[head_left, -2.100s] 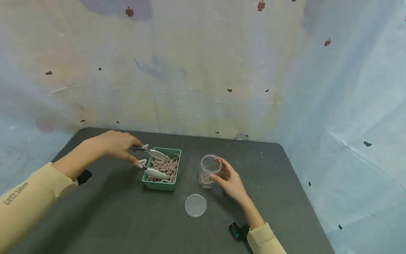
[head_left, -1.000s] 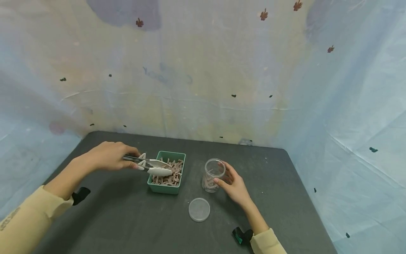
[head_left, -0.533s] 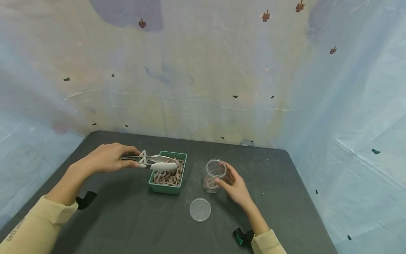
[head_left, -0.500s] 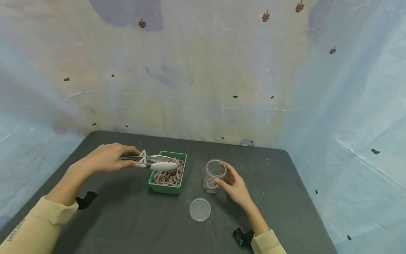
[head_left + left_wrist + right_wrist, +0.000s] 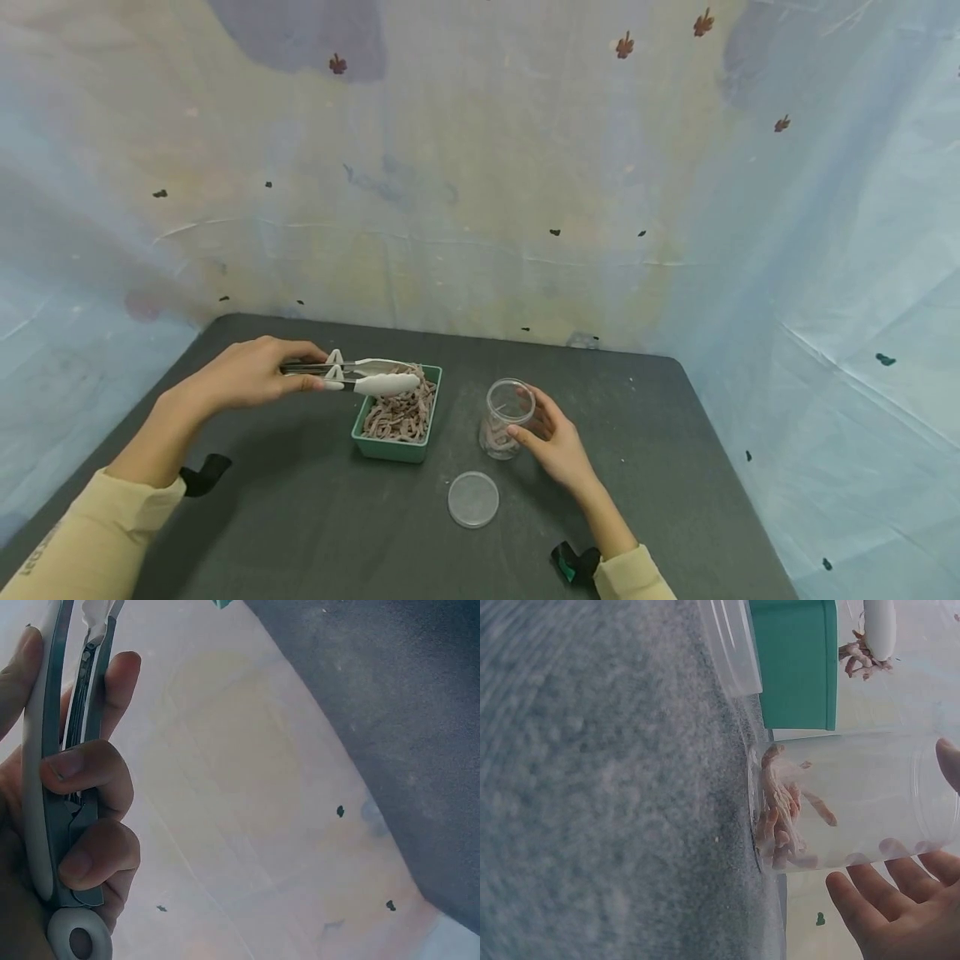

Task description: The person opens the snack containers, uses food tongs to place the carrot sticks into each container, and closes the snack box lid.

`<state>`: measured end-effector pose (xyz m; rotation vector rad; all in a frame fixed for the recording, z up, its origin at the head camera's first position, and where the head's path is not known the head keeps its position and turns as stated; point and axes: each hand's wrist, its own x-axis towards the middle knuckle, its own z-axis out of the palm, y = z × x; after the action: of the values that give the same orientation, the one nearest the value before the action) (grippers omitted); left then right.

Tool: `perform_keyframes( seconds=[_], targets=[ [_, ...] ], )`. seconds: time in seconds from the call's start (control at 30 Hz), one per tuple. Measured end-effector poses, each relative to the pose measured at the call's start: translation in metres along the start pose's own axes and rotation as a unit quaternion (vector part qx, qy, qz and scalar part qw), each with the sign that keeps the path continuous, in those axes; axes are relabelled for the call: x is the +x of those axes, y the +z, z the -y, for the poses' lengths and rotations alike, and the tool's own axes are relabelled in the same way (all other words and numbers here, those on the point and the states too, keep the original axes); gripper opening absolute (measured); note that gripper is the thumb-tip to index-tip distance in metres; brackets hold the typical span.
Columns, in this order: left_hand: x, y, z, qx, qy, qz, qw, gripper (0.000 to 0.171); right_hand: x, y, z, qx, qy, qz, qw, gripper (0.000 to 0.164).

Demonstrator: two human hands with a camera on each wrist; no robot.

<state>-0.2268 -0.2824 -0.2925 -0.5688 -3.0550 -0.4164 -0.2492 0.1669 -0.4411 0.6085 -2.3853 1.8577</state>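
Observation:
My left hand grips a pair of tongs with white tips, its fingers curled round the handles. The tips hang over a green plastic box heaped with thin, twisted, brownish strips. A small clump of strips dangles from the tongs in the right wrist view, above the box. To the right, my right hand holds a clear plastic jar between thumb and fingers. The jar stands upright, uncovered, on the table, with a few strips at its bottom.
A round clear lid lies flat on the dark table, in front of the box and jar. A patterned pale sheet hangs behind the table and along its sides.
The tongs went from spread apart in the box to closed together, then rose a little above the strips. My right hand keeps its hold on the jar. The head view shifted slightly.

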Motion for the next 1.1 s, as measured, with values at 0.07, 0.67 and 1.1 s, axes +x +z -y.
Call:
perform_keyframes(
  seconds=[0.07,0.67,1.1],
  targets=[
    [0.000,0.000,-0.002,-0.006,-0.003,-0.001,1.0000,0.058,0.000,0.000,-0.001,-0.001,-0.005,0.001,1.000,0.070],
    [0.014,-0.002,-0.021,-0.044,-0.003,-0.010,0.9990,0.054,-0.001,0.000,-0.003,0.006,-0.005,0.007,1.000,0.071],
    [0.034,-0.002,-0.046,-0.065,0.030,-0.006,0.9974,0.059,0.000,0.002,-0.003,0.002,0.014,-0.004,1.000,0.073]
  ],
)
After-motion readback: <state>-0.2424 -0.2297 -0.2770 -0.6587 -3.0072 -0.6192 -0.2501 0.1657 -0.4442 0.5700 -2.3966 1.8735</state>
